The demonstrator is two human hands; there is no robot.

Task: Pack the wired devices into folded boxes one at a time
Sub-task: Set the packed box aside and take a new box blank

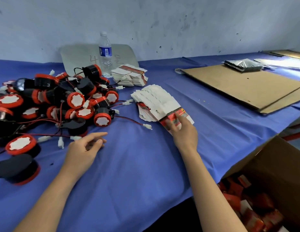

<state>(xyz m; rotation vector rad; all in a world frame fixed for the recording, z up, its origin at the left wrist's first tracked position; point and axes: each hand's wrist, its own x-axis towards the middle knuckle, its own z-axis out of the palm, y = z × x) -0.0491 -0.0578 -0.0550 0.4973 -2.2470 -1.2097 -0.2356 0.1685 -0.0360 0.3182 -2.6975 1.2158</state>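
Observation:
A heap of round black and red wired devices (50, 104) with red and black leads and white plugs covers the left of the blue table. Flat unfolded red and white boxes lie in a fanned stack (156, 102) at the middle. My right hand (182, 131) pinches the nearest flat box (177, 117) at the near end of that stack. My left hand (85, 146) hovers over the cloth beside the heap, fingers loosely spread, holding nothing. A second stack of flat boxes (129, 77) sits farther back.
A water bottle (105, 54) stands at the back against a grey panel. A flat cardboard sheet (243, 87) and a silvery bag (243, 64) lie at the right. An open carton (269, 173) with packed red boxes stands below the table's near right edge.

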